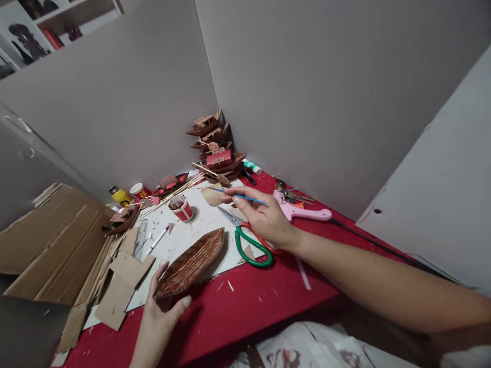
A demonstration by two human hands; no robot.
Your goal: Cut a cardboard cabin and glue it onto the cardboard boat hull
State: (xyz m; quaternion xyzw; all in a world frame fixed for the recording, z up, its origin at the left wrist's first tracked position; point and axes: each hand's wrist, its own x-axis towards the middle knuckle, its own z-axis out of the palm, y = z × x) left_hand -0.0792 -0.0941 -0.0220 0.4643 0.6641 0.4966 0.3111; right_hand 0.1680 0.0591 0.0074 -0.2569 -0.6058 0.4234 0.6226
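Note:
My left hand (163, 306) grips one end of a small brown cardboard boat hull (192, 263), thumb on the near side and fingers on the far side. The hull's ribbed inside has a reddish-brown, streaky coat and faces up. Between the fingers of my right hand (268, 214) is a thin blue paintbrush (245, 197), its tip pointing left. Under that hand lie scissors (249, 240) with one green and one orange handle. A red and white paper cup (181, 208), stained dark inside, stands on the white sheet (161, 255) beyond the hull.
Finished model boats (217, 145) are stacked in the back corner. Cardboard pieces (123, 286) and strips lie at left, near a pen (157, 239) and a clear ruler (140, 237). A pink glue gun (307, 212) with a black cord rests at right. Grey panels (299, 76) enclose the table.

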